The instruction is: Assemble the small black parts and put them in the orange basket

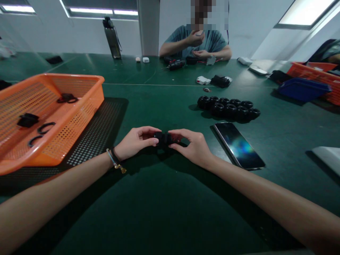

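Between my two hands, low over the green table (164, 205), is a small black part (162, 138) whose exact kind I cannot make out. My left hand (135, 141) pinches its left end with thumb and fingers. At its right end, my right hand (192, 145) grips with thumb and fingertips. The fingers partly cover the part, and its dark colour blends into the shadow beneath. A phone (239, 145) lies just right of my right hand. Beyond it stand several round black hollow pieces (230, 108), grouped in two rows.
An orange basket (87, 83) at left holds black rings and black parts. Across the table sits a person (180, 39) with hands raised, behind a power drill (176, 64). A bottle (113, 40) stands at the back left. A blue bin (304, 88) is at the right.
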`<state>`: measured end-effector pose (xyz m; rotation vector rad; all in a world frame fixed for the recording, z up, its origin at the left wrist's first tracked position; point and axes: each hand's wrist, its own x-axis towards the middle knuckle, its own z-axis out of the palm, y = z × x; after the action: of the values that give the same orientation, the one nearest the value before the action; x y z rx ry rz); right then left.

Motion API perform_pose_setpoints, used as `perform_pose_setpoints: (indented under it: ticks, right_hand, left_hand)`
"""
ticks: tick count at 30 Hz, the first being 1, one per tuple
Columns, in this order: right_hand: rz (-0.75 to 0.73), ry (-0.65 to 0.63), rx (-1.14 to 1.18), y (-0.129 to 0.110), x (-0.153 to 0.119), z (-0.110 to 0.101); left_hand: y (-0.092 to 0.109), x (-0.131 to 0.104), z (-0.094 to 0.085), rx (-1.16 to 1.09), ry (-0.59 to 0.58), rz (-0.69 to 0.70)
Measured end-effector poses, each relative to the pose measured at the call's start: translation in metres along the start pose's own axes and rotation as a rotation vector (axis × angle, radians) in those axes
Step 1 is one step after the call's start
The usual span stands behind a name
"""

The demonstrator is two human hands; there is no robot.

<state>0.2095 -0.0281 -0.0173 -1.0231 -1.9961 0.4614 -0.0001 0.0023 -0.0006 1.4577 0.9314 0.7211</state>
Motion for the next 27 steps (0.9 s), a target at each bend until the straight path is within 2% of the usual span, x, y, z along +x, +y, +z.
perform_pose_setpoints:
  ticks: [5,27]
  right_hand:
    - [0.034,-0.017,0.032,-0.0018,0.0012,-0.0004]
    - [-0.002,-0.037,-0.004,0.0009,0.0009,-0.0008]
  left_hand:
    - [0.0006,-0.0004,0.0001,0.018,0.002,-0.009]
    - [-0.0018,-0.0004,-0.0008,0.033,-0.002,0.050]
